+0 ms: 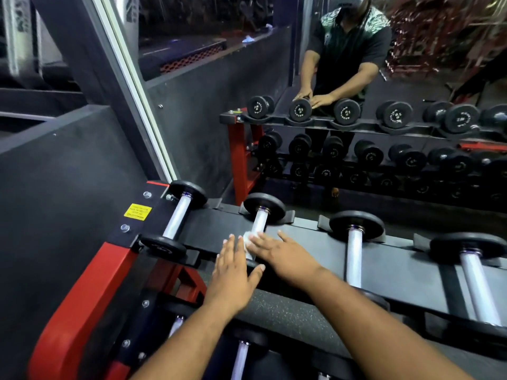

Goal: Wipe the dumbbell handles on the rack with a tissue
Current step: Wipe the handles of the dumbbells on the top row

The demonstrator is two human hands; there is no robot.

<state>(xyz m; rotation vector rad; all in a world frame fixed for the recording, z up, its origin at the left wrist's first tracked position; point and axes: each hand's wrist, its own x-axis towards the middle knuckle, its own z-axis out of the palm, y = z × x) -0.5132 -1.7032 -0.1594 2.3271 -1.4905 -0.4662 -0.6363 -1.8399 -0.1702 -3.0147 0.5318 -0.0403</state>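
Observation:
Several black dumbbells with shiny metal handles lie across the top shelf of a black and red rack (307, 237). Both hands are on the second dumbbell from the left (264, 207). My right hand (282, 253) presses a white tissue (248, 238) against its handle (259, 223), fingers laid over it. My left hand (233, 267) rests flat on the near end of that dumbbell, fingers straight, hiding the near weight. The leftmost dumbbell (175, 218) and the third dumbbell (355, 242) lie untouched on either side.
A wall mirror (274, 78) stands right behind the rack and shows the person and the dumbbell rows. A yellow label (137, 212) sits on the rack's left end. More dumbbells (241, 355) lie on a lower shelf. A dark padded wall (60, 187) is at the left.

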